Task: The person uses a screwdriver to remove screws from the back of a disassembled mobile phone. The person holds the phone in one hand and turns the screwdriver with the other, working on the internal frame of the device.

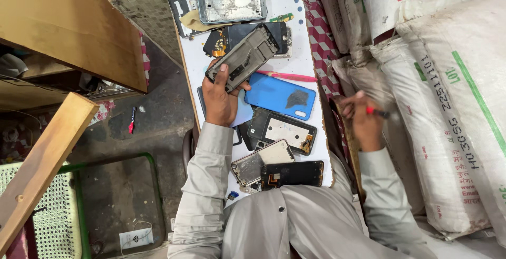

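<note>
1. I see my left hand (220, 98) gripping a grey phone frame (243, 57) by its lower end, thumb on the inner face, fingers wrapped round the back.
2. The frame is lifted above the white table (303, 58), in front of the left hand. Its long axis runs diagonally, from the hand up and away toward the right.
3. My right hand (363, 119) is clenched on a small red-handled tool (378, 113), most likely a screwdriver; the tip is blurred. It sits off the table's right edge, beside the white sacks (453, 106).
4. The tool hand lies well apart from the frame, down and to the right of it. Its tip points right, away from the frame.
5. Between the two hands lie a blue back cover (279, 96) and a pink pen-like stick (287, 75). More opened phones sit nearer my body.
</note>
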The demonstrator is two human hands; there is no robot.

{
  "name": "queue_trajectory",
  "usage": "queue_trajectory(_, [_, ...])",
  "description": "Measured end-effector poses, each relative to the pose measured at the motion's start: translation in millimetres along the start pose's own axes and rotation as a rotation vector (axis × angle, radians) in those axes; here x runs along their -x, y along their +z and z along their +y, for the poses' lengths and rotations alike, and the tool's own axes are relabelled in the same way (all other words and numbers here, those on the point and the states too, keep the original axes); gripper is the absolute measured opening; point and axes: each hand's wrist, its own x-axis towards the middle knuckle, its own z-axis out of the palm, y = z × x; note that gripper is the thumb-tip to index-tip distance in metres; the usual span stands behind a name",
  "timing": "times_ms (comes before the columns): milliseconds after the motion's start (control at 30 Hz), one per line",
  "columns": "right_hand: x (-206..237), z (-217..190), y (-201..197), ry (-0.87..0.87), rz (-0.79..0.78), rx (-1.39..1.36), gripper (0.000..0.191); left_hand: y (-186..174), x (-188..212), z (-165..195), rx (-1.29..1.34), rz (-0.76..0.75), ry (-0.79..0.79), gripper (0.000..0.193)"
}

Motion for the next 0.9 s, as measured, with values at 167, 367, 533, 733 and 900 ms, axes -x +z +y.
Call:
queue_trajectory(167, [23, -1, -5, 0.009, -0.129, -0.249, 0.059, 2, 0, 1, -0.002, -0.027, 0.005, 0.038])
queue_trajectory(367, [7, -17, 3, -0.068, -0.247, -0.107, 0.038, 5, 1, 5, -0.004, -0.009, -0.024, 0.042])
queue_trajectory(533, [18, -19, 7, -0.12, -0.287, -0.185, 0.026, 11, 15, 14, 0.044, -0.031, -0.037, 0.041])
queue_trajectory(733, [34, -50, 5, -0.296, -0.042, -0.393, 0.03, 44, 58, 36, 0.045, -0.148, -0.086, 0.046])
queue_trajectory(900, [70, -104, -1, -0.612, 0.065, -0.27, 0.021, 69, 97, 50, -0.142, -0.253, -0.059, 0.067])
